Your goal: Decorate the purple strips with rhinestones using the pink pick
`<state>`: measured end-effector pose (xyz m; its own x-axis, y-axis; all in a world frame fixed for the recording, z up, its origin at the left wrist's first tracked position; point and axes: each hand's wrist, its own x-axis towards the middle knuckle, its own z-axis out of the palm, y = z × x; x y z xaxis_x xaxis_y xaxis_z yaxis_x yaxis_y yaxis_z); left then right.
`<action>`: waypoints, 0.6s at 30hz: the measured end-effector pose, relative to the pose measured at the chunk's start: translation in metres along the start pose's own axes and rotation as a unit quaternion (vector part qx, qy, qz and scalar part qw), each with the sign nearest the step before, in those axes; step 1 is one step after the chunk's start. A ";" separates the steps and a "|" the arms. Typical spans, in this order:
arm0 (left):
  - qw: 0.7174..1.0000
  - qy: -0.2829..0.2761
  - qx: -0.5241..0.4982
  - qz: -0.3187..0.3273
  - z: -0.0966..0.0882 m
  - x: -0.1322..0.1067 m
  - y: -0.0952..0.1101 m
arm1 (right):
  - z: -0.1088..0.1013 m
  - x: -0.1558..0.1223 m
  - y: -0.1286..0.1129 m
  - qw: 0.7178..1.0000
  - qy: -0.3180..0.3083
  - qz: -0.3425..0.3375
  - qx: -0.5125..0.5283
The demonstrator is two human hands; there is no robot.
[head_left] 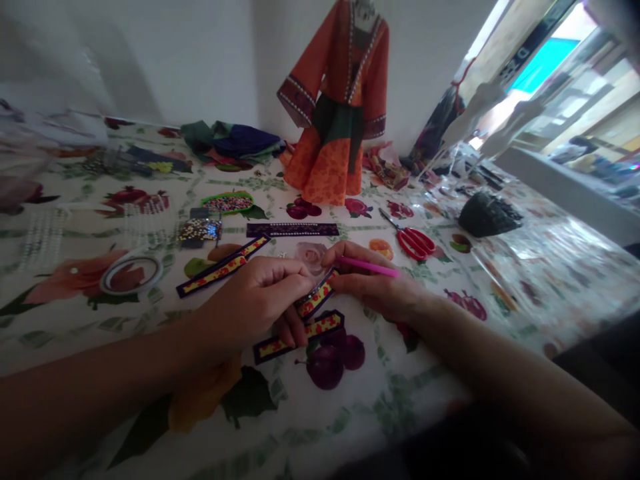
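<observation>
- At the center of the frame, the left hand (270, 293) and right hand (375, 277) pinch a narrow printed yellow strip (319, 297) with dark edges.
- A smooth, slim pink stick (370, 267) is also gripped in the right hand.
- Just below, a flat second strip (326, 325) lies partly covered by the left hand.
- Right of center, scissors (419, 244) rest on the shiny tablecloth (310, 427), whose edge slants across the lower right; a stretch of cloth separates scissors from hand.
</observation>
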<state>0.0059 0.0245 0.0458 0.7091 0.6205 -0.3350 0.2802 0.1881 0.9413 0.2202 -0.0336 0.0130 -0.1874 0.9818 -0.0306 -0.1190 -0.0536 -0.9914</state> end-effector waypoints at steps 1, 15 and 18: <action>1.000 -0.005 0.003 0.001 0.000 0.000 0.000 | 0.000 0.000 0.000 1.000 0.000 0.002 0.004; 1.000 -0.020 0.009 0.009 -0.001 0.004 -0.002 | 0.000 0.000 0.001 0.999 0.007 -0.005 -0.036; 1.000 -0.019 0.004 0.015 -0.002 0.004 -0.005 | -0.002 0.001 -0.002 0.997 0.025 -0.032 -0.073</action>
<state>0.0062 0.0272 0.0394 0.7417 0.5956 -0.3084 0.2640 0.1634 0.9506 0.2218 -0.0319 0.0143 -0.1349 0.9904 0.0297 0.0142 0.0319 -0.9994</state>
